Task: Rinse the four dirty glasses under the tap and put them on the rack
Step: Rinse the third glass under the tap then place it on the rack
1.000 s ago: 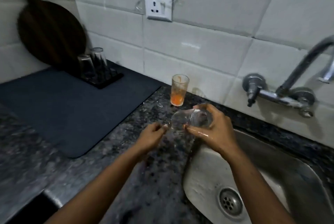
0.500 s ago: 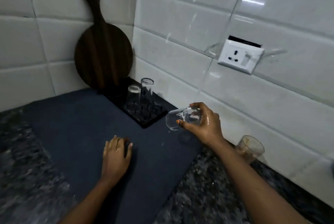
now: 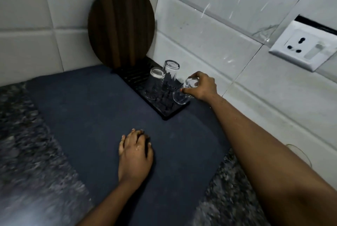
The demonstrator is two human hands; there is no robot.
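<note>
My right hand (image 3: 202,87) grips a clear glass (image 3: 182,94) by its base, tilted mouth-down over the near right corner of the black rack (image 3: 167,111). Two clear glasses stand upside down on the rack: a short one (image 3: 156,80) and a taller one (image 3: 171,71) behind it. My left hand (image 3: 135,151) rests flat on the dark blue mat (image 3: 91,116), fingers straight, holding nothing. The sink and tap are out of view.
A round dark wooden board (image 3: 121,20) leans against the tiled corner behind the rack. A white wall socket (image 3: 304,47) sits at the right. Speckled granite counter (image 3: 23,134) shows left and lower right of the mat.
My right hand carried the glass from beside the sink leftward to the rack and now lowers it mouth-down over the rack's corner. My left hand settled flat on the mat.
</note>
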